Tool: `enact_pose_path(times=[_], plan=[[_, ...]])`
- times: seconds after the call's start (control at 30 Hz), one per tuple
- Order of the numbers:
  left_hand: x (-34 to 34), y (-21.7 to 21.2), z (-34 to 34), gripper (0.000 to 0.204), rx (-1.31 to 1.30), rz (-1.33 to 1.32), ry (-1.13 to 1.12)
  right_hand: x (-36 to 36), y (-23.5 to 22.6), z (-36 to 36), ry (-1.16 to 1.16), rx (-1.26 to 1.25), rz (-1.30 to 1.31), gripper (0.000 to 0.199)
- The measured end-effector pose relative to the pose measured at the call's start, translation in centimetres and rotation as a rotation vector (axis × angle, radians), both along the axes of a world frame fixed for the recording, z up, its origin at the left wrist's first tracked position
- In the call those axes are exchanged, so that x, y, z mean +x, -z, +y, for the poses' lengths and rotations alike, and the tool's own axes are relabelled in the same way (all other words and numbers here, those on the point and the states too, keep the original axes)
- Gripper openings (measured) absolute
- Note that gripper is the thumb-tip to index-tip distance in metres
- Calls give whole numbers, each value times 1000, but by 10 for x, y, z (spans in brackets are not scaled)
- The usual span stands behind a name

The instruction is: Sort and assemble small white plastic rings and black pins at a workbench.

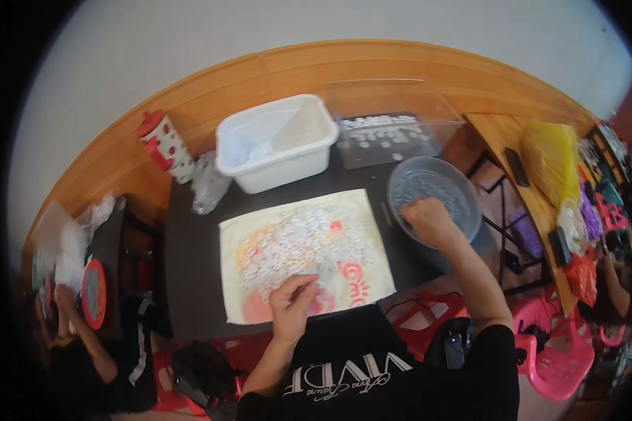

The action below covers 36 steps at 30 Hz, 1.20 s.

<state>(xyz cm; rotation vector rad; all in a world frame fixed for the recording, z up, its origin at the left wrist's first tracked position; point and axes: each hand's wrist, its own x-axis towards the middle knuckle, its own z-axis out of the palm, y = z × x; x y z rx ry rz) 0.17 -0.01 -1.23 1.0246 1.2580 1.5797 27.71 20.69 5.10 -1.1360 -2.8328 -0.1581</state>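
Observation:
My left hand (pixel 293 306) is over the near edge of a cream printed cloth (pixel 367 210), its thumb and fingers closed together. What they hold, if anything, is too small to make out. Many small white round pieces (pixel 291 242) lie spread over the cloth, with two small red spots among them. To the right, my right hand (pixel 428 220) reaches into a clear round tub (pixel 472 200). Thin grey pieces (pixel 435 188) cover the tub's bottom. The right fingers are curled down, and their tips are hidden.
A white plastic basin (pixel 288 172) holding some white pieces stands at the back. Beside it are a clear box (pixel 369 144), a crumpled plastic bag (pixel 209 184) and a spotted tumbler (pixel 168 146). A wooden table (pixel 502 161) is at right. Other people work at both sides.

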Motion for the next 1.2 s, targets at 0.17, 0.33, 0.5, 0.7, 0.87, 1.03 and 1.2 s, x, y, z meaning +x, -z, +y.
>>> enact_pose_path(times=[0.17,0.33,0.5,0.7,0.87,1.03,1.2], plan=[[-1,1,2,24,-29,-386,124,25,14,12,1,106,187,12],[-4,2,1,22,-108,-611,162,-21,-7,-44,2,-327,865,7],[-8,-2,4,20,-125,-738,201,-89,17,-120,-180,-623,1234,11],[-9,-5,3,20,-105,-829,270,-121,37,-142,-235,-208,1206,16],[-9,1,1,20,-94,-831,292,-124,35,-141,-303,-5,1129,19],[-7,3,-1,19,-68,-801,274,-124,35,-139,-346,93,1076,19],[-3,-7,-5,17,-59,-671,220,-120,31,-139,-322,88,1060,20]])
